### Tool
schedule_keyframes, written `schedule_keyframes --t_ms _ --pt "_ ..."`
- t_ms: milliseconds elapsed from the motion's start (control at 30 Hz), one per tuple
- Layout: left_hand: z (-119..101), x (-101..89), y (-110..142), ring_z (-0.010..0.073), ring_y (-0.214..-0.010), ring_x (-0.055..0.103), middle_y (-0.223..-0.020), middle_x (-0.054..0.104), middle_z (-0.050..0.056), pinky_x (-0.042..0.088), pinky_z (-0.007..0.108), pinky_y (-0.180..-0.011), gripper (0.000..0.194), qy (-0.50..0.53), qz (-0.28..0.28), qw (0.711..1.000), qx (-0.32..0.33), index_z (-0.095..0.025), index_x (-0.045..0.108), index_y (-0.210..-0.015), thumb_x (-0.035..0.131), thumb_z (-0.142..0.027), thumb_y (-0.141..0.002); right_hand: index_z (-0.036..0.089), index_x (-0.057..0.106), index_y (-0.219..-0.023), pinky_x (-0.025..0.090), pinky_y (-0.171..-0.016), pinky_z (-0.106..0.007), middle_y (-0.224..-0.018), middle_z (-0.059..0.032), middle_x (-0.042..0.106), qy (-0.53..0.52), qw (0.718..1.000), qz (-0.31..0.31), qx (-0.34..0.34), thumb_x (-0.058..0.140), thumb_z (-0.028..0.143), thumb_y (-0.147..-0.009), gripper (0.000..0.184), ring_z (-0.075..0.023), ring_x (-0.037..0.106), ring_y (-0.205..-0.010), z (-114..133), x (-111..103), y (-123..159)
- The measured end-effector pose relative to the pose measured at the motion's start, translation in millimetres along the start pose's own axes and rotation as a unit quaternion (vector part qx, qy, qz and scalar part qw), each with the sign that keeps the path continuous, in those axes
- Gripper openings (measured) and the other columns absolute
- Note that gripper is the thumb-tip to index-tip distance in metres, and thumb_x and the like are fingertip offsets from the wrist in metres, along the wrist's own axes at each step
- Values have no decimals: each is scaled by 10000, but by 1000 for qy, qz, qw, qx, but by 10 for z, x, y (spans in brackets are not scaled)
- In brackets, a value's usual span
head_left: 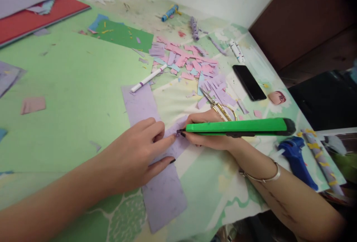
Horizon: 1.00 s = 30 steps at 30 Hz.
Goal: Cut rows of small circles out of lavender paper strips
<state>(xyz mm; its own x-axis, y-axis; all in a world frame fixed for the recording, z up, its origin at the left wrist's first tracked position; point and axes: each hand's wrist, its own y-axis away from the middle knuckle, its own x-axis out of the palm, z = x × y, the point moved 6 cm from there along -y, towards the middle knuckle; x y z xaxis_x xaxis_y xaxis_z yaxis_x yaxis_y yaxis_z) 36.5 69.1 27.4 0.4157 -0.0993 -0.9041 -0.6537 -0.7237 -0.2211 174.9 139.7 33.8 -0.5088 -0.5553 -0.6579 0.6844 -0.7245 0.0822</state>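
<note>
My right hand (208, 130) is closed round a green box cutter (237, 126), its dark tip pointing left and its butt end to the right. The tip rests by a small purple bit at my left fingertip. My left hand (145, 149) lies over a long purple paper strip (164, 197); its index finger and thumb are stretched out, the other fingers curled. Another piece of purple paper (182, 143) shows between my hands. Gold-handled scissors (219, 108) lie just beyond my right hand. Whether the blade touches the paper cannot be made out.
A green sheet (69, 123) covers the left. Pink and purple paper scraps (189, 59) lie beyond my hands, beside a white marker (149, 78). A black phone (249, 82), a blue glue gun (298, 160) and a purple stick with yellow strips (322, 162) are to the right.
</note>
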Motion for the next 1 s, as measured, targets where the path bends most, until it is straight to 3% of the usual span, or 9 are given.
schedule_keyframes --t_ms 600,733,833,1000 --pt "-21 5 -7 222 -765 438 -845 460 77 421 365 -650 249 0 -15 1000 6 -131 615 -1025 491 -308 -902 140 636 -632 348 -463 -147 -511 51 540 29 998 -31 -47 635 135 -722 90 -47 453 -480 26 -17 10" --pt "-26 -48 -12 253 -825 505 -934 513 130 462 390 -686 256 -46 -60 997 21 -125 627 -1018 511 -313 -888 145 665 -703 376 -497 -157 -580 35 597 32 998 -19 -53 636 157 -750 57 -62 510 -530 7 -11 26" --pt "-31 -102 9 233 -762 536 -865 562 124 466 354 -627 267 -83 -109 990 41 -95 613 -1049 515 -284 -889 148 689 -794 424 -555 -172 -677 10 655 12 996 -1 -90 600 169 -795 91 -86 572 -608 23 9 45" --pt "-18 -137 53 176 -749 579 -863 609 76 477 288 -621 162 1 -129 991 41 -139 619 -990 534 -226 -885 144 699 -829 446 -573 -194 -721 -12 687 2 997 8 -72 607 218 -804 121 -108 595 -631 -1 2 32"
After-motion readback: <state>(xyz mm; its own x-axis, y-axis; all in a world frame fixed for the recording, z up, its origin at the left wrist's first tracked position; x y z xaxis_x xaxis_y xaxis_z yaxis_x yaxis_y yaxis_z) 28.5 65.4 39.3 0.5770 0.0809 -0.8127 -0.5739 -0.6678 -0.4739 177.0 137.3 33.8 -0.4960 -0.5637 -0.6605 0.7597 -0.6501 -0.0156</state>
